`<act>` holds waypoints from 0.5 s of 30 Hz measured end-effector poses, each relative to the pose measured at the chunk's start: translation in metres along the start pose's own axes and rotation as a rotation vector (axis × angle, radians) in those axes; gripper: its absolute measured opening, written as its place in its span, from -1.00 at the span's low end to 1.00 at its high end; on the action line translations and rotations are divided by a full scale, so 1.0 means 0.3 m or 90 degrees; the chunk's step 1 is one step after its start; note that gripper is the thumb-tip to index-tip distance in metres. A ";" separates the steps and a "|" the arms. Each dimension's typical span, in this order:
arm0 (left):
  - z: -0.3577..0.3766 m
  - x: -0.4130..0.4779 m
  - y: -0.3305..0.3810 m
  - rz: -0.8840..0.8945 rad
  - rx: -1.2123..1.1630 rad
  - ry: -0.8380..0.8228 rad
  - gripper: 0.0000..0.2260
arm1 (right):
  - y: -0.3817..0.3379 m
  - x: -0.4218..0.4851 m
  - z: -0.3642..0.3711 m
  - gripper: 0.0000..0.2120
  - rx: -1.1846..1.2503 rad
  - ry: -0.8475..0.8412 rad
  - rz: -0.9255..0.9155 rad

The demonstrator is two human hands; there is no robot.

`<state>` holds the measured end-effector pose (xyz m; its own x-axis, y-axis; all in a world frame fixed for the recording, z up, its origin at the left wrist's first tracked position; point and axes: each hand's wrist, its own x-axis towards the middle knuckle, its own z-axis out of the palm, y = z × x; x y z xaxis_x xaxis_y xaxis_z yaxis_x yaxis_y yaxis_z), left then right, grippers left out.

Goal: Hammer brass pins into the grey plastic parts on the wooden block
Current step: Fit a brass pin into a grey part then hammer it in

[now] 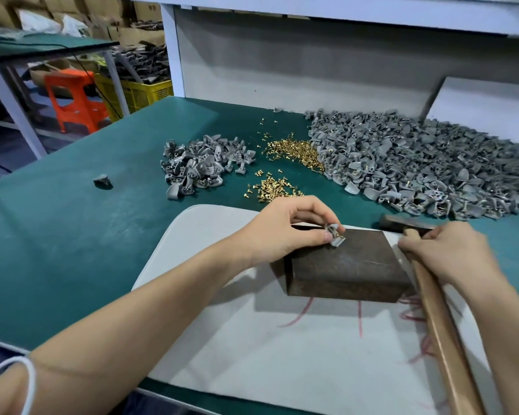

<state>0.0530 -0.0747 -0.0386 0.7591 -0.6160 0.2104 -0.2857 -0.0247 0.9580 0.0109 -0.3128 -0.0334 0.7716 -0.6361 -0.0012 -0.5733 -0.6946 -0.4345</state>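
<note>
Bare hands (282, 232), bare forearms (162, 295), thin white elastic band (33, 384) round left arm

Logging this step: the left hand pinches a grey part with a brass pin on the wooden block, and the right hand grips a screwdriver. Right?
Not quite: the head view shows the right hand gripping a wooden-handled hammer, not a screwdriver. The rest holds.

block (342, 262): dark matt wood | pins (294, 151): shiny brass | parts (402, 163): grey, probably matt plastic
</note>
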 end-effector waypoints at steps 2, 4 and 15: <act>-0.001 0.001 -0.002 -0.008 0.002 0.000 -0.82 | -0.002 0.005 -0.001 -0.63 0.010 -0.015 0.029; -0.001 0.002 -0.006 -0.017 -0.001 0.004 -0.84 | 0.000 0.000 -0.001 -0.62 0.017 -0.015 0.035; -0.008 0.004 -0.010 -0.043 0.014 -0.006 -0.85 | -0.020 -0.054 -0.033 -0.92 0.389 -0.080 -0.026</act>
<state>0.0562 -0.0735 -0.0407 0.7716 -0.6198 0.1432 -0.2464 -0.0837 0.9655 -0.0008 -0.3016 -0.0219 0.8373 -0.5430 -0.0643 -0.3104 -0.3753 -0.8734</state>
